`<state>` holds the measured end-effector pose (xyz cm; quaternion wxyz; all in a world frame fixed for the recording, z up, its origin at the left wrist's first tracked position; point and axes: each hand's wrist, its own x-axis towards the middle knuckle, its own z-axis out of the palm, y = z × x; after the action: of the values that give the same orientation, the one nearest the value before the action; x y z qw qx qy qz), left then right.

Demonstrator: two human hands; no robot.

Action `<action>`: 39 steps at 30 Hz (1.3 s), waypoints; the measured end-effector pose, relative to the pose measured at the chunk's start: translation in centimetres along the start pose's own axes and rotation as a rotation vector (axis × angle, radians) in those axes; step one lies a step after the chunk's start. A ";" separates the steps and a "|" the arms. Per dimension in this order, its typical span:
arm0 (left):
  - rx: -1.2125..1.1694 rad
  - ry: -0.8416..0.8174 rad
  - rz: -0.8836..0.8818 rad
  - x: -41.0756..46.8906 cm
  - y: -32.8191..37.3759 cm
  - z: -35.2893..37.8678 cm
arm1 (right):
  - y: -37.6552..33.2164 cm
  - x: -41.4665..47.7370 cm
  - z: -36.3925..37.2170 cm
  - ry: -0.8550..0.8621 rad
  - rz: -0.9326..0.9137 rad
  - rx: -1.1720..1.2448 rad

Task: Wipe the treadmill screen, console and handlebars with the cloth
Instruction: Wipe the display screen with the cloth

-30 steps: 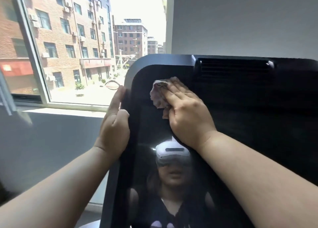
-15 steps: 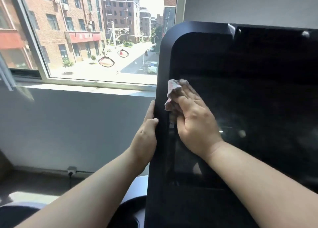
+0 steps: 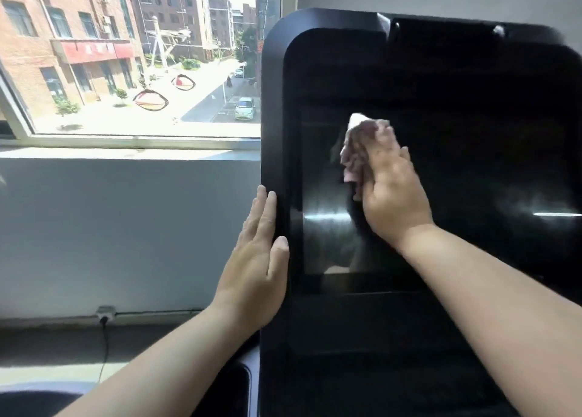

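Note:
The treadmill's black console [image 3: 472,70] fills the right half of the head view, with its glossy dark screen [image 3: 324,227] set inside a rounded frame. My right hand [image 3: 390,189] presses a crumpled pinkish cloth [image 3: 356,152] against the upper part of the screen; the fingers are blurred. My left hand [image 3: 258,259] lies flat along the console's left edge, fingers straight and thumb resting on the front of the frame. The handlebars are out of view.
A window [image 3: 126,70] with a pale sill lies to the left, above a grey wall [image 3: 110,227]. A plug and cable [image 3: 105,319] sit low on that wall. A dark rounded part of the machine [image 3: 226,391] shows at the bottom.
My right hand with the cloth has slid right from the screen's left edge, further onto the glass. The left hand has straightened and sits lower on the side edge. The view has tilted down.

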<state>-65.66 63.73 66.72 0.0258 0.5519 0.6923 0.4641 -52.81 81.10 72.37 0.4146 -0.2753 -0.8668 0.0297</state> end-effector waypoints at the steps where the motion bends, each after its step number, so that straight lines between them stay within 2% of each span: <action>1: 0.086 -0.007 0.066 -0.1 -0.2 0.0 | -0.7 0.5 0.4 0.089 0.113 0.002; 2: 0.168 -0.013 0.127 0.0 -0.4 -0.1 | -1.6 -0.1 1.3 0.138 0.147 -0.006; 4: 0.304 -0.009 0.230 0.6 -1.5 -0.1 | -3.6 -4.2 3.1 0.104 0.030 -0.001; 8: 0.520 0.014 0.404 1.2 -2.7 0.2 | -3.7 -13.6 2.9 -0.197 -0.302 -0.080; 11: 0.649 -0.001 0.563 0.9 -1.8 0.9 | 0.2 -11.9 0.2 -0.328 -0.550 -0.209; 12: 0.701 -0.012 0.628 0.9 -1.2 1.1 | 1.7 -10.4 -0.7 -0.295 -0.537 -0.254; 13: 0.754 -0.032 0.680 0.9 -0.7 1.4 | 3.3 -8.8 -1.9 -0.230 -0.392 -0.270; 16: 0.821 -0.116 0.709 1.4 0.4 2.0 | 7.3 -5.5 -5.2 0.090 0.388 -0.198; 17: 0.815 -0.129 0.697 1.7 0.6 2.1 | 7.4 -5.6 -5.2 0.142 0.535 -0.176; 18: 0.798 -0.133 0.686 1.9 0.9 2.2 | 7.0 -6.2 -4.6 0.156 0.571 -0.179; 20: 0.759 -0.123 0.672 2.6 1.5 2.6 | 4.9 -9.0 -2.6 0.121 0.423 -0.164; 24: 0.671 -0.118 0.678 3.8 3.0 4.7 | 0.3 -17.9 0.0 -0.198 -0.021 -0.095; 26: 0.642 -0.135 0.686 3.8 3.5 5.9 | 1.7 -19.4 -0.9 -0.296 -0.207 -0.125; 28: 0.657 -0.143 0.708 3.8 3.8 6.6 | 5.0 -18.2 -2.5 -0.327 -0.291 -0.232; 29: 0.653 -0.146 0.708 3.8 3.8 6.7 | 6.6 -17.4 -3.5 -0.300 -0.210 -0.253; 30: 0.640 -0.149 0.703 3.8 3.9 6.7 | 8.1 -16.6 -4.8 -0.250 -0.029 -0.231; 32: 0.627 -0.148 0.706 3.7 4.0 6.5 | 10.3 -15.6 -6.4 -0.026 0.468 -0.121; 33: 0.631 -0.146 0.717 3.7 4.0 6.6 | 10.4 -15.5 -6.4 0.090 0.660 -0.066; 34: 0.638 -0.149 0.728 3.7 4.0 6.7 | 9.5 -15.5 -6.0 0.164 0.760 -0.028; 35: 0.644 -0.157 0.737 3.6 4.1 6.9 | 8.1 -15.8 -5.1 0.173 0.774 -0.018; 36: 0.650 -0.169 0.747 3.5 4.3 7.3 | 6.4 -16.5 -4.0 0.141 0.709 -0.025; 39: 0.675 -0.222 0.791 3.2 5.2 9.2 | 3.4 -20.2 -2.1 -0.077 0.314 -0.027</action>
<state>-57.98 71.73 66.51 -0.2570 0.7943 0.5354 0.1284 -39.51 73.49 58.55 0.3678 -0.4119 -0.8285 0.0930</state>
